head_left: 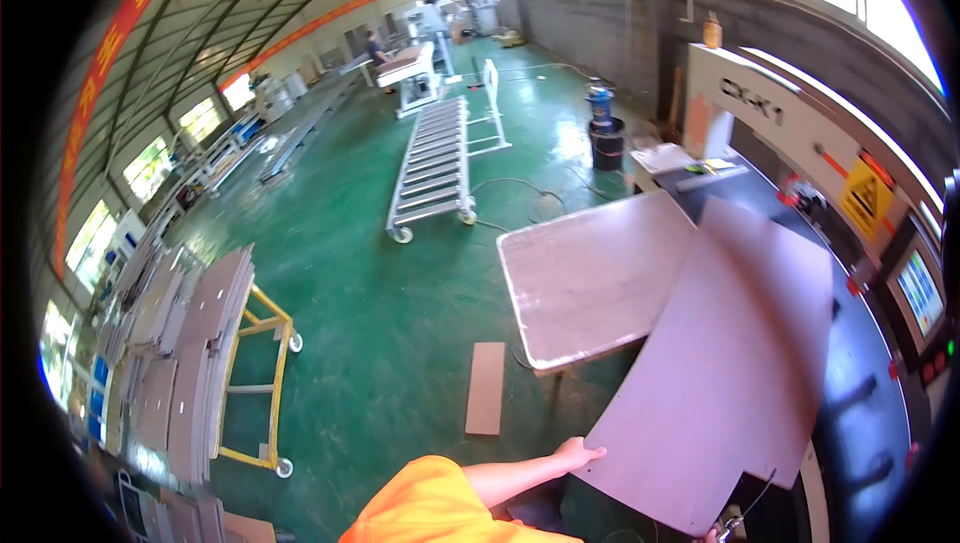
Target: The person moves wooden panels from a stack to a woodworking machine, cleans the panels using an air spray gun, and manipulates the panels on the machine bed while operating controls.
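Note:
A large pinkish-brown flat panel (pixel 715 343) with a notch cut in its near right end lies slanting, partly over a work table and partly over the dark machine bed (pixel 865 423). My left hand (pixel 578 454) is closed on the panel's near left edge, thumb on top and the other fingers mostly hidden. Only a sliver of my right hand (pixel 713 535) shows at the bottom rim, by the panel's near corner. Right beside it is a small shiny metal piece (pixel 732 521) with a thin dark line rising from it. What that hand grips cannot be made out.
A pale-rimmed table (pixel 590 278) stands left of the panel. Right is the machine's screen (pixel 918 288). A narrow board (pixel 486 388) lies on the green floor. Farther off are a wheeled roller rack (pixel 432 168), a blue-topped drum (pixel 606 138) and a yellow trolley (pixel 232 423) with stacked panels.

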The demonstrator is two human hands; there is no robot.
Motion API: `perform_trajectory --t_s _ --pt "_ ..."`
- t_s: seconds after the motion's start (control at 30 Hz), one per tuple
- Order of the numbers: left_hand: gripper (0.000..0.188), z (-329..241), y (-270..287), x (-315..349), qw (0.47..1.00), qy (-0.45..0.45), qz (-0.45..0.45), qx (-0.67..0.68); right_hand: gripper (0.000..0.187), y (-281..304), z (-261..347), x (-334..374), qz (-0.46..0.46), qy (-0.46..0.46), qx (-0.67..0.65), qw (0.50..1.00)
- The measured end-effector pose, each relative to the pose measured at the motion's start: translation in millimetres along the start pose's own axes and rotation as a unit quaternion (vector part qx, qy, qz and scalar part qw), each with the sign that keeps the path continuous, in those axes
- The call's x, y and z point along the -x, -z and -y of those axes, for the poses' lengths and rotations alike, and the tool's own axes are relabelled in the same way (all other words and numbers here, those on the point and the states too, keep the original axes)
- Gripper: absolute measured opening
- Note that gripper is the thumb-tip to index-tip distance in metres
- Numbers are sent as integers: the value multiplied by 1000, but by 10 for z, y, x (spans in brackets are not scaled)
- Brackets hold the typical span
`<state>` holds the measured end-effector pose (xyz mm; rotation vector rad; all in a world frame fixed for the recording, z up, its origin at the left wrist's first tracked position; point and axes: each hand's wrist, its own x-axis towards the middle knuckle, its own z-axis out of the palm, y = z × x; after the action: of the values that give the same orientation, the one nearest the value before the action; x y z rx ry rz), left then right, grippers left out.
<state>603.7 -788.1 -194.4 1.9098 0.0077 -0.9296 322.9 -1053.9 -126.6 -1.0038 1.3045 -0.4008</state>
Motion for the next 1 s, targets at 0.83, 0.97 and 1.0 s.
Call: perform_trajectory --t_s 0.83,0.97,1.0 --pt "42 -1276 -1303 -1289 891 1 76 448 17 2748 194 -348 -275 34 227 934" --pt "49 -897 -932 -655 867 58 64 490 14 2853 700 -1077 -203 106 311 923" --pt "52 -788 -874 -532 862 87 65 495 12 2747 951 -1320 -187 125 366 903"
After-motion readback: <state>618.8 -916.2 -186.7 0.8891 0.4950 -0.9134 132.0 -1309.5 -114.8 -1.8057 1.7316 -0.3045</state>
